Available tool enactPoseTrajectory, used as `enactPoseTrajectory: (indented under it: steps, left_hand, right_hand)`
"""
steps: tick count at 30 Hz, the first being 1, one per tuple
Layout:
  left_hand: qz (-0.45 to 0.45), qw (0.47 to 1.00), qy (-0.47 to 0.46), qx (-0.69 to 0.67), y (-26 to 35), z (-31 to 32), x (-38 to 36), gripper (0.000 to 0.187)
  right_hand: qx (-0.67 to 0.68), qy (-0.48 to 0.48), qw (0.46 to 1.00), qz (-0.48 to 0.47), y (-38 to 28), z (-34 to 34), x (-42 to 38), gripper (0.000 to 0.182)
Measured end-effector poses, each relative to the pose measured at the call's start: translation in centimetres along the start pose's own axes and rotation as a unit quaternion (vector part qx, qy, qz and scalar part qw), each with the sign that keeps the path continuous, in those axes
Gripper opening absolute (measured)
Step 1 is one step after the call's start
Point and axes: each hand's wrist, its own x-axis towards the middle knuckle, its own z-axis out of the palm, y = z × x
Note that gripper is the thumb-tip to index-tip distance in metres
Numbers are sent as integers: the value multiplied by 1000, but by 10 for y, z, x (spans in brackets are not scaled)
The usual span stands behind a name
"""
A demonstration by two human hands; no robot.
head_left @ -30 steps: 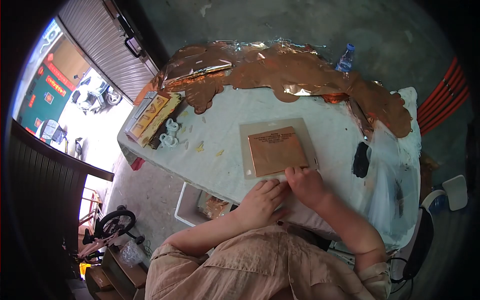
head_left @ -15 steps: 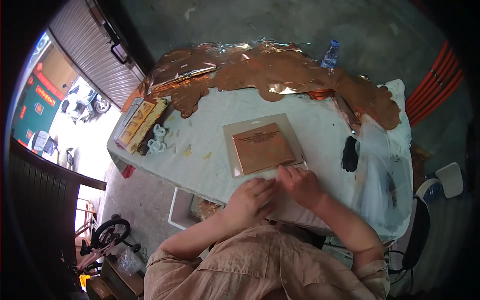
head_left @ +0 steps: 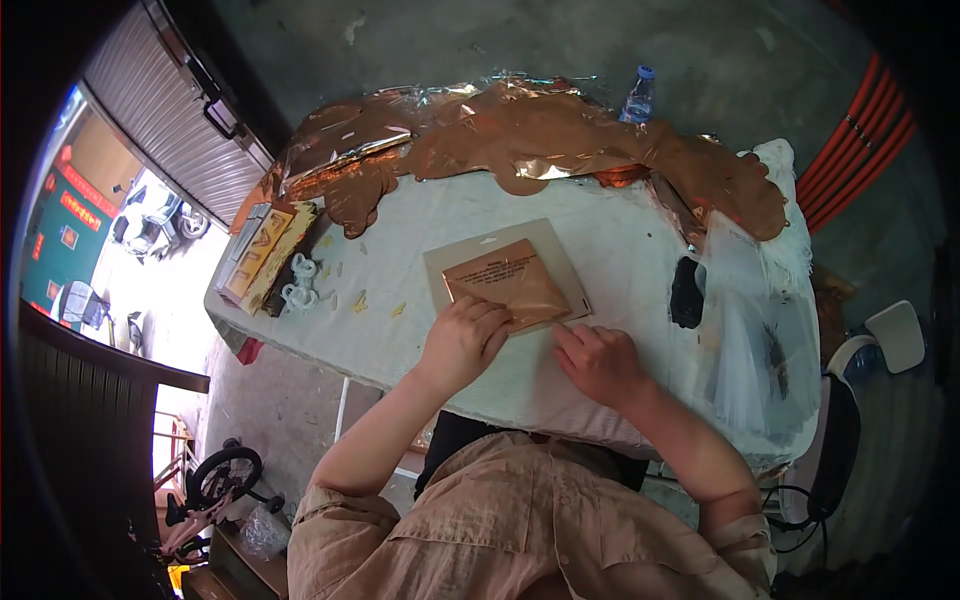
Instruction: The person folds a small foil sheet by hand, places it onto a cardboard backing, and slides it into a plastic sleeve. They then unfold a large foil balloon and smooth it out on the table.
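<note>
A clear plastic bag with a hang hole at its top lies tilted on the cloth-covered table. Inside it is a flat, folded copper-coloured foil piece, with dark printed lines near its upper edge. My left hand rests over the lower left of the bag, its fingers lying flat on the foil side. At the bag's lower right edge is my right hand, fingers bent together and fingertips at the plastic rim. Exactly how much plastic is between those fingertips is hidden.
Large copper foil balloons cover the table's far side, near a water bottle. At left are stacked printed packets and white coiled ties. Clear bags and a black object lie at right.
My left hand has moved up and left, from below the bag onto its lower part. My right hand stays at the bag's lower edge. The whole view has shifted slightly.
</note>
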Motion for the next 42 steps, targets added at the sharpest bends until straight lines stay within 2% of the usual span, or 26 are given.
enactPoseTrajectory:
  steps: [1, 5, 7, 11, 13, 18, 21, 23, 27, 29, 32, 34, 36, 38, 42]
  left_hand:
    - [25, 999, 26, -2, -2, 1, 1, 13]
    - [26, 999, 16, 30, -1, 3, 0, 10]
    - [-17, 999, 2, 36, 1, 2, 0, 10]
    - [-18, 999, -11, 48, 0, 1, 0, 9]
    - [20, 999, 34, 29, 0, 2, 2, 12]
    - [24, 1000, 6, 20, 7, -10, 9, 17]
    - [33, 999, -3, 22, 12, -9, 18, 19]
    - [46, 999, 0, 18, 14, -4, 27, 19]
    - [116, 992, -22, -40, 9, 15, 38, 18]
    - [136, 989, -17, -53, 6, 17, 40, 18]
    - [114, 992, -26, -51, 10, 13, 40, 16]
    - [112, 992, -11, -53, 10, 14, 39, 14]
    - [113, 992, -4, -52, 9, 18, 37, 13]
    - [110, 993, 6, -47, 7, 21, 36, 12]
    - [109, 993, 10, -32, 5, 22, 34, 12]
  right_hand:
    - [5, 4, 1000, 0, 0, -1, 1, 34]
    - [-10, -8, 1000, 19, -1, 0, 5, 37]
    - [-17, -8, 999, 31, 1, 1, 8, 39]
    - [-21, -18, 997, 72, 3, 3, 12, 43]
    - [-11, -23, 997, 71, 4, 1, 12, 43]
    - [-25, -28, 997, 63, -3, 2, 10, 44]
    - [-15, -10, 998, 63, -3, 2, 9, 42]
    - [-16, -40, 997, 64, -2, 3, 9, 38]
    - [2, -32, 996, 81, 0, 2, 6, 35]
    - [41, 6, 998, 55, 3, -3, 4, 24]
    - [89, -1, 992, 90, 18, -31, -3, 19]
    - [58, 8, 989, 136, 47, -61, -4, 10]
    - [-101, -114, 954, 259, 79, -94, -9, 9]
    - [-238, -146, 918, 281, 102, -122, -17, 12]
    - [-244, -171, 888, 351, 166, -100, -38, 15]
